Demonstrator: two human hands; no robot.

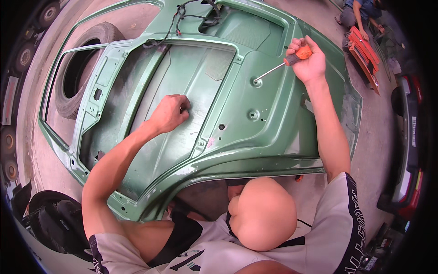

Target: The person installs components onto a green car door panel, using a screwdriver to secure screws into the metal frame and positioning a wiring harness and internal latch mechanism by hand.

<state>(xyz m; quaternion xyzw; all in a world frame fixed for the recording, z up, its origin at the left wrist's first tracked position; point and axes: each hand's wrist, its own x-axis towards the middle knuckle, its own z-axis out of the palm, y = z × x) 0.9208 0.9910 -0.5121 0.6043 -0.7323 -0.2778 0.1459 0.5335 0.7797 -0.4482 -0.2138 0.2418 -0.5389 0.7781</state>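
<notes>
A green vehicle body shell [273,137] spreads beneath both arms. My right hand [305,59] grips an orange and dark screwdriver [299,55], fingers wrapped round its handle. The slanting metal shaft reaches down to a recessed hole [256,82] in the panel. My left hand [172,114] is over the ribbed panel at the middle, its fingers curled; whether anything is inside them is hidden. A second recessed hole [253,114] lies below the first. A dark cable bundle [180,16] lies along the upper frame.
A tyre [107,32] lies under the shell's left side. Another person [360,13] crouches at top right by orange-red parts [363,57]. A red-and-silver vehicle part [404,150] stands at right, a black bag-like item [57,219] at lower left. A smooth skin-coloured shape [262,212] fills lower centre.
</notes>
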